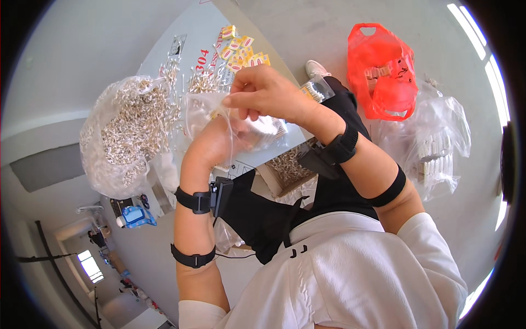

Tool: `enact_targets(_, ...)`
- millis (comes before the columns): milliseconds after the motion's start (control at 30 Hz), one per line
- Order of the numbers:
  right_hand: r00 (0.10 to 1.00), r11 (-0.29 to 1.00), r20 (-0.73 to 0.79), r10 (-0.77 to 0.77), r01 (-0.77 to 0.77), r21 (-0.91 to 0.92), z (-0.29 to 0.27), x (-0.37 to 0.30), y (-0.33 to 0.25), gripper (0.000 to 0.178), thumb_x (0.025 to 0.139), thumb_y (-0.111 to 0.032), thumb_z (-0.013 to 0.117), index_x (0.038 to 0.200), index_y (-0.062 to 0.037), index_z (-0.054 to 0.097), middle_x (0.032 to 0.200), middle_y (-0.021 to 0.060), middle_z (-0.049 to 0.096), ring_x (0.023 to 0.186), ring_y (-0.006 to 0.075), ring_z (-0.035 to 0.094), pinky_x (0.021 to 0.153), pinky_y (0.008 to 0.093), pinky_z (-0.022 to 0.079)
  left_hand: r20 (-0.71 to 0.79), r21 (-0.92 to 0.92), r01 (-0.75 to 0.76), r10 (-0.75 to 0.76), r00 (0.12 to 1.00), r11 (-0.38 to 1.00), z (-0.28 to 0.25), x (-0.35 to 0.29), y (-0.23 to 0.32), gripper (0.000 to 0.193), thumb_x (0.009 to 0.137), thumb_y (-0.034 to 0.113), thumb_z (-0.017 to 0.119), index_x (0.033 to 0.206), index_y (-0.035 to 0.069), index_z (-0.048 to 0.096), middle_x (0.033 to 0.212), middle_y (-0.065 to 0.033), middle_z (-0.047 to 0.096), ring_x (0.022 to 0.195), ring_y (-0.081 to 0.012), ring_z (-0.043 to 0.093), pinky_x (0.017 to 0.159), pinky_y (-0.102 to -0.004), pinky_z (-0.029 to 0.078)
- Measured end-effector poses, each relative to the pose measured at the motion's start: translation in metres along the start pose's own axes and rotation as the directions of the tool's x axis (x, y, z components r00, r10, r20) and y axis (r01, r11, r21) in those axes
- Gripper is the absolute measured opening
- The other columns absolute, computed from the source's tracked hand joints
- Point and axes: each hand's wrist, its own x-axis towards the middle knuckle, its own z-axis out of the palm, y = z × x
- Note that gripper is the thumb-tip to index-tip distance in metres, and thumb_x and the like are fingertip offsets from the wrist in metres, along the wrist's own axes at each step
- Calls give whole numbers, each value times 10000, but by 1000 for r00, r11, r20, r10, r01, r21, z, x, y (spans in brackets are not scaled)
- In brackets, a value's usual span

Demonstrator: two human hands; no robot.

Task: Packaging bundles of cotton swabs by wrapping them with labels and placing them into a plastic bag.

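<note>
My left hand reaches inside a clear plastic bag above the table. Its fingers are hidden by the film and glare, so I cannot tell what they hold. The fingers of my right hand pinch the bag's edge near my left wrist. Loose cotton swabs lie on the table just beyond the bag. Past my right hand sits a heap of small yellow-and-white cards or packets. Close to my right wrist is a clear pack of cotton swabs.
A large clear sack full of cotton swabs rests at the left. An open cardboard box of swabs is below the table edge. Over the floor at right are a red plastic bag and a clear bag of white bundles.
</note>
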Motion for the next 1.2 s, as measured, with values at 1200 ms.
enact_targets(1200, 893, 917, -210, 399, -394, 64, 0, -16, 154, 308, 598, -26, 736, 874, 29, 611, 799, 71, 609, 761, 159, 563, 665, 278, 463, -193, 629, -25, 187, 963, 777, 24, 31, -2, 606, 556, 320, 778, 1078, 53, 625, 1214, -151, 400, 1153, -334, 367, 931, -495, 275)
